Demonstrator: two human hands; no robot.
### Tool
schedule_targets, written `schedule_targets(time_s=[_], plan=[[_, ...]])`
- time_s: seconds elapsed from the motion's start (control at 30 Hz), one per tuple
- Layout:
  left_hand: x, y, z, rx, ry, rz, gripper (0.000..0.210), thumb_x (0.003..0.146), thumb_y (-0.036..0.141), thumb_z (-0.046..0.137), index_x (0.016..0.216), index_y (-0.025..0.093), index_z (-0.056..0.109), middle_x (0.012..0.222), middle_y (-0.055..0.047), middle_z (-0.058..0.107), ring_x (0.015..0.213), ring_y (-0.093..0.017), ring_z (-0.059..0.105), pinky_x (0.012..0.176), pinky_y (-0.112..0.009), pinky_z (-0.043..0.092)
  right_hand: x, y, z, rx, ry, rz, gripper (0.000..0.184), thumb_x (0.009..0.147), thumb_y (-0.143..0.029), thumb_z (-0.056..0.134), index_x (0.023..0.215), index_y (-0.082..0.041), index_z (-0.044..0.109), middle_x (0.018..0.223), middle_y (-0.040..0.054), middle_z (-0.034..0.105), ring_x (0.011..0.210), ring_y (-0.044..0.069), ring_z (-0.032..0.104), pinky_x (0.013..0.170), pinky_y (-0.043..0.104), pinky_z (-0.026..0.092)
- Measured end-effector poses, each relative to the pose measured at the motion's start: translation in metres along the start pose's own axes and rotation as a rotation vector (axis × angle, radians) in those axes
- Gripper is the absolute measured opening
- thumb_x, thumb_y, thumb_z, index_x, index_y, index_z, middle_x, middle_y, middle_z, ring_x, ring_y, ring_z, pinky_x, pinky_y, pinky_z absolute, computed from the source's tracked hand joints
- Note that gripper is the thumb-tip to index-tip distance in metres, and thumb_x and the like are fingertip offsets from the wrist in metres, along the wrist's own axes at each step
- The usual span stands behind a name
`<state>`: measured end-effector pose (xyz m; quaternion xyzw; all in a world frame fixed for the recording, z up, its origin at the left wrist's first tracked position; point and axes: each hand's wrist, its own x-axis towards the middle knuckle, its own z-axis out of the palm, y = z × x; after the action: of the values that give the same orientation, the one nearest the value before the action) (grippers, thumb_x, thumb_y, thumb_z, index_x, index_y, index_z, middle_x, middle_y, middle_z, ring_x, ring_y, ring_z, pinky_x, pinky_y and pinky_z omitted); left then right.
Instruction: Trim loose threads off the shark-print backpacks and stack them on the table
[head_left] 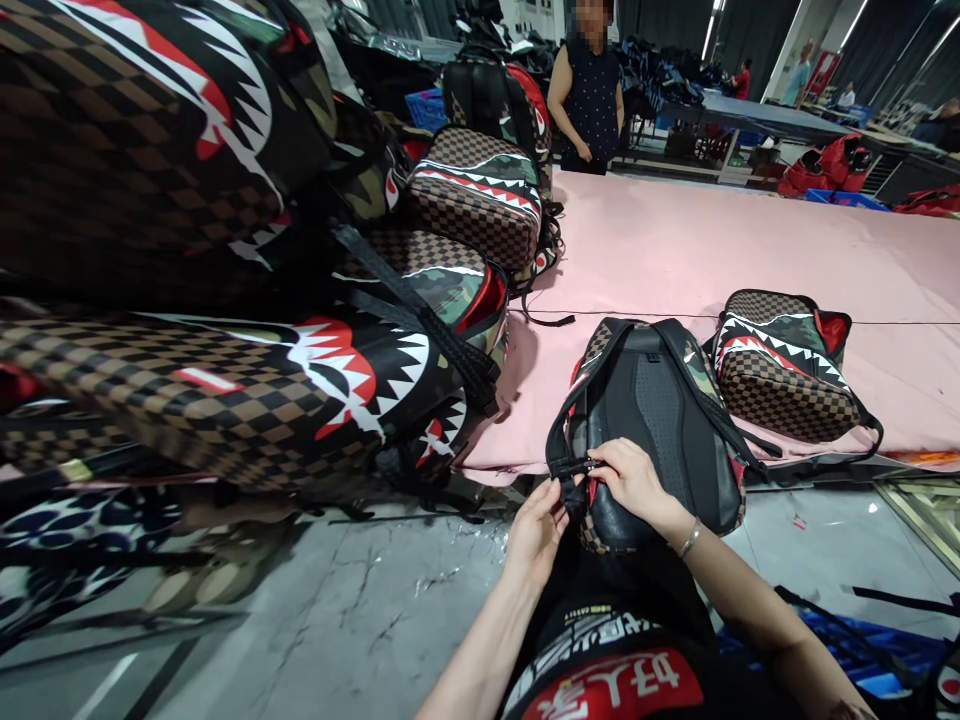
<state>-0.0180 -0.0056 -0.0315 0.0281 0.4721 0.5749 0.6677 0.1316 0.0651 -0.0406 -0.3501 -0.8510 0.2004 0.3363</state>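
A backpack [637,420] lies at the table's near edge, its black padded back and shoulder straps facing up. At its lower left, my left hand [536,525] pinches the black webbing strap near the buckle. My right hand [630,480] has its thumb and forefinger closed on the same strap, a little higher and to the right, with the wrist over the back panel. Part of the strap is hidden by my fingers. Just right of this bag rests another backpack [787,365] with a brown check and shark-teeth print.
Large piles of printed backpacks [405,360] crowd the left side. More bags [480,195] stand farther back on the pink-covered table [675,240]. A person [589,95] stands behind the table. Blue material [840,645] lies on the floor at lower right.
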Motion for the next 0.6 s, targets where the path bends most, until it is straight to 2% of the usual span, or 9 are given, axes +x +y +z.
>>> schedule_targets(time_s=[0.2, 0.43, 0.6], plan=[[0.0, 0.0, 0.0, -0.02, -0.014, -0.012, 0.005, 0.074, 0.013, 0.062, 0.076, 0.016, 0.066, 0.076, -0.002, 0.072, 0.059, -0.009, 0.062, 0.054, -0.017, 0.045, 0.0, 0.001, 0.002, -0.032, 0.006, 0.014, 0.015, 0.09, -0.023, 0.047, 0.088, -0.018, 0.06, 0.081, 0.005, 0.063, 0.076, 0.018, 0.055, 0.072, 0.032, 0.045], [0.0, -0.002, -0.002, -0.029, -0.021, -0.01, 0.007, 0.072, 0.015, 0.066, 0.078, 0.016, 0.066, 0.075, 0.0, 0.071, 0.057, -0.007, 0.061, 0.055, -0.016, 0.045, 0.004, -0.013, 0.0, -0.102, -0.035, -0.026, 0.017, 0.089, -0.025, 0.048, 0.1, -0.017, 0.058, 0.09, 0.0067, 0.063, 0.084, 0.019, 0.055, 0.075, 0.032, 0.044], [0.0, -0.002, -0.003, -0.016, -0.021, -0.011, 0.011, 0.07, 0.018, 0.068, 0.081, 0.016, 0.066, 0.077, -0.001, 0.072, 0.06, -0.008, 0.063, 0.056, -0.016, 0.046, 0.008, -0.02, -0.002, -0.186, -0.046, -0.021, 0.017, 0.09, -0.023, 0.046, 0.093, -0.018, 0.061, 0.083, 0.0068, 0.064, 0.079, 0.019, 0.054, 0.071, 0.032, 0.043]])
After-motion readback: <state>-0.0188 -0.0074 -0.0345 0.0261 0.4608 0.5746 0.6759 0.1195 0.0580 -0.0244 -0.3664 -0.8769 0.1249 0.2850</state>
